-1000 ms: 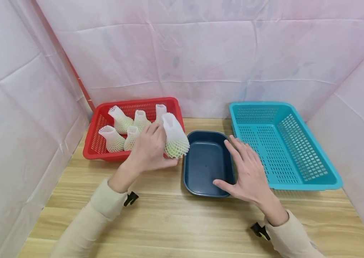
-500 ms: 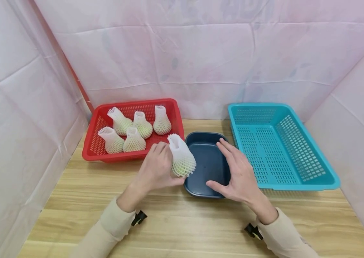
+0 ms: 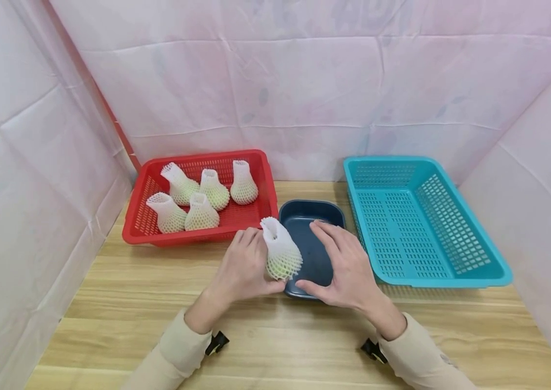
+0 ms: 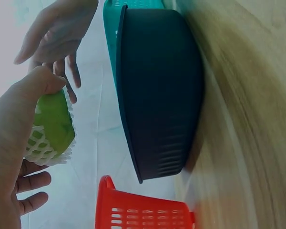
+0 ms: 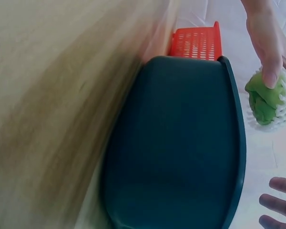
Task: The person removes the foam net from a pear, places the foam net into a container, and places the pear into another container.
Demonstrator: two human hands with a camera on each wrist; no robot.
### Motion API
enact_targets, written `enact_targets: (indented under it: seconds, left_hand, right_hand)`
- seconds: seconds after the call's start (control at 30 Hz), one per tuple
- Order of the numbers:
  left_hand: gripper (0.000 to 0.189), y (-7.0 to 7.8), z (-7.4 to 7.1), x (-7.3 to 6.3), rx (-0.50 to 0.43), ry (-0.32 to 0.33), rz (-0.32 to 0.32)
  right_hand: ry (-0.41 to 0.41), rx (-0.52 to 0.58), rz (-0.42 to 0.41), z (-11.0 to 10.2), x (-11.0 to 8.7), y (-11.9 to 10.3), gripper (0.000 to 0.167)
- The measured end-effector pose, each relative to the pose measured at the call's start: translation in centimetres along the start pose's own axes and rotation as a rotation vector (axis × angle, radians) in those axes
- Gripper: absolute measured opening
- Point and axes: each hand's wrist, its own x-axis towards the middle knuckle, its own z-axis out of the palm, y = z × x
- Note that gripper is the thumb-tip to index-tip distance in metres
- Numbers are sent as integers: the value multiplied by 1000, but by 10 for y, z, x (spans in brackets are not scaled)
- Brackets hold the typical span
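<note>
White foam netting (image 3: 280, 244) is fitted around a green fruit (image 4: 58, 121), raised above the left side of the dark blue tray (image 3: 315, 257). It is gripped by the left hand (image 3: 243, 271), thumb set on its bare end, presumably against slipping. Above the tray's right part, the right hand (image 3: 347, 268) is held empty, fingers spread. Left of the tray, five netted fruits (image 3: 214, 190) are contained in a red basket (image 3: 248, 216); right, a turquoise basket (image 3: 409, 233) is placed.

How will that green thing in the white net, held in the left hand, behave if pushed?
The white net probably flexes, being open mesh. The green object may roll, given its rounded shape; its bare underside might be slipperier, with no mesh there.
</note>
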Motion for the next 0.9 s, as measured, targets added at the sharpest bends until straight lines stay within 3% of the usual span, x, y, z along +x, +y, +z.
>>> enact_targets:
  seconds: [0.3,0.57,0.9]
  left_hand:
    - [81,10,3,-1,28,-6,40]
    - [80,16,6,-3,6,-5,57]
    - [78,19,7,-4,9,-10,65]
  right_hand:
    - [-98,45,34,4,-3,-6,96]
    - [-110,124,44,10,-5,-8,84]
    - [-169,250,137,12,-5,-13,68]
